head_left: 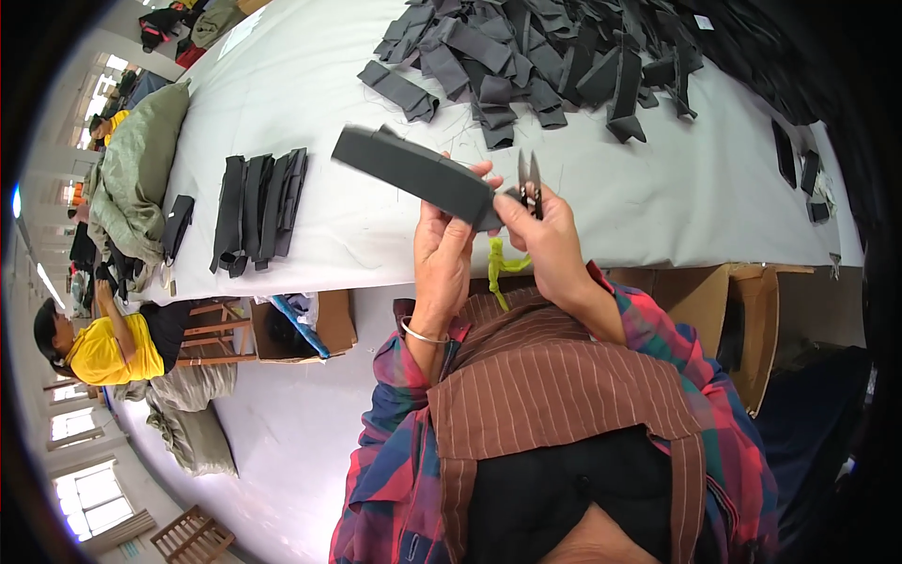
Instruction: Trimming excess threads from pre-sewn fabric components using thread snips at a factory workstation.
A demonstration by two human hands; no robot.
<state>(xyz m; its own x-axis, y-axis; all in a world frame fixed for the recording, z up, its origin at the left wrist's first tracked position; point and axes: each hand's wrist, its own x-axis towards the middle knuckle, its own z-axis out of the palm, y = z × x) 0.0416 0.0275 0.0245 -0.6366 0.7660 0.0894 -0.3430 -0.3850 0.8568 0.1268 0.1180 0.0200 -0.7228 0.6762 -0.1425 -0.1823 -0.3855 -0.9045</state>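
Observation:
A dark grey folded fabric strip point(413, 174) is held above the near edge of the table by my left hand point(443, 252), whose fingers are closed round its near end. My right hand point(554, 240) is closed on a small pair of thread snips point(530, 183), blades pointing away from me. The right thumb also touches the strip's near end. Beyond my hands lies a loose heap of similar dark strips point(489, 56). To the left, several strips point(258, 211) lie side by side in a neat row. A yellow-green ribbon point(496, 273) hangs below my hands.
The pale covered table point(357, 244) spans the view. Black cloth point(752, 56) is bunched at the far right. Cardboard boxes point(338, 324) stand under the table's near side. At left are a large grey-green sack point(141, 155) and a seated person in yellow point(108, 348).

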